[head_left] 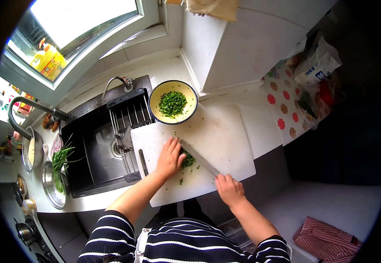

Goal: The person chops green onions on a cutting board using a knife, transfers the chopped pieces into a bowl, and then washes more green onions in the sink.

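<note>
A kitchen knife lies slantwise over a white cutting board, its handle in the closed fingers of my right hand. My left hand rests on the board near the blade's far end, fingers stretched out. Between that hand and the blade is a small pile of chopped green onions, partly hidden by both. Loose green bits are scattered around it. At the board's far edge stands a yellow bowl with a dark rim, holding more chopped green onions.
Left of the board is a black sink with a drying rack and faucet. A metal bowl holding whole green onions stands at the far left. Bags lie on a flowered cloth at right.
</note>
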The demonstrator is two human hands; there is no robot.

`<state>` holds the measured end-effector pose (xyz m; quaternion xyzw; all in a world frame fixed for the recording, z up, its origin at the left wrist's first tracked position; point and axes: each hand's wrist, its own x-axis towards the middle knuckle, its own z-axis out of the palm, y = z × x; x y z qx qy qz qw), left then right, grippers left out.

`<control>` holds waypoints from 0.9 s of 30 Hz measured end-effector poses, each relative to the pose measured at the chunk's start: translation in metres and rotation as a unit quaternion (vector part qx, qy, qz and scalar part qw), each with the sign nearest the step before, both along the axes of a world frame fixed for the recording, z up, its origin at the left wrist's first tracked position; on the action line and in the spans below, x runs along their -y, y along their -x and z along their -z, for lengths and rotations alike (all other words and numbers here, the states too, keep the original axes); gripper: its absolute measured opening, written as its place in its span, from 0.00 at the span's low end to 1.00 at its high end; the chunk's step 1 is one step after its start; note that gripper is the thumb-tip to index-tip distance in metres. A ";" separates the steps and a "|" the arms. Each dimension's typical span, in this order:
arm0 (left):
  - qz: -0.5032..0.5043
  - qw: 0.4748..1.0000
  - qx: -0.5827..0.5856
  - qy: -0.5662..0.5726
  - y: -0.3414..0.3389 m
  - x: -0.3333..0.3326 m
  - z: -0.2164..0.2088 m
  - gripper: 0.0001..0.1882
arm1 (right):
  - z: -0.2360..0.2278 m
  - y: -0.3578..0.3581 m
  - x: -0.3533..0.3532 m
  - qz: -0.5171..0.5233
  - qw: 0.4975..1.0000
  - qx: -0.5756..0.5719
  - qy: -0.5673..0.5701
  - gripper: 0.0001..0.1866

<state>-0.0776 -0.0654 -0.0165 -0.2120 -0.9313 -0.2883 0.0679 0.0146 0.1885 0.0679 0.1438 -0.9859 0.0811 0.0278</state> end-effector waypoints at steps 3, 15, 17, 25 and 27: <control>0.011 0.996 0.008 -0.092 -0.027 0.005 -0.004 0.22 | -0.006 -0.005 0.011 0.021 0.994 0.027 0.099 0.10; 0.024 0.999 -0.011 0.041 0.025 0.005 -0.003 0.29 | 0.063 -0.035 -0.013 0.310 0.665 0.281 0.618 0.16; 0.028 1.000 0.007 0.007 0.005 -0.005 -0.002 0.29 | 0.071 -0.042 0.003 0.311 0.660 0.308 0.610 0.14; -0.080 0.990 0.003 -0.114 -0.035 -0.050 -0.005 0.25 | 0.064 -0.049 0.087 0.291 0.686 0.332 0.578 0.12; -0.062 0.989 0.010 -0.133 -0.044 -0.054 -0.012 0.25 | 0.058 -0.050 0.080 0.292 0.652 0.345 0.609 0.12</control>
